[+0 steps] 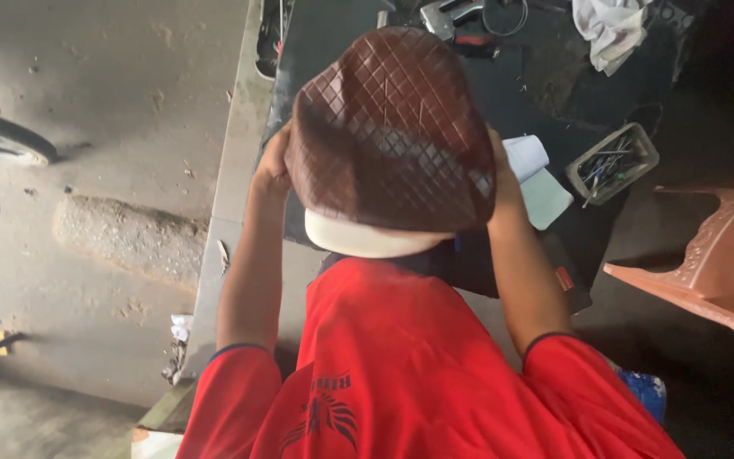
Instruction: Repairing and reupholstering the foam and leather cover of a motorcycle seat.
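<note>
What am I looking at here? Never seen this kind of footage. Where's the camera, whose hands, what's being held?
There is one picture, taken by a camera worn on a person's head and looking down past their red shirt. No machine is involved, only two bare hands. The left hand and the right hand grip opposite sides of a brown quilted seat cover, which is stretched over a pale foam cushion whose edge shows below it. Under it is a dark workbench with a small tray of tools, a white notebook, a white rag and a staple gun. A plastic chair stands to the right, and a tyre shows on the left on the concrete floor.
</note>
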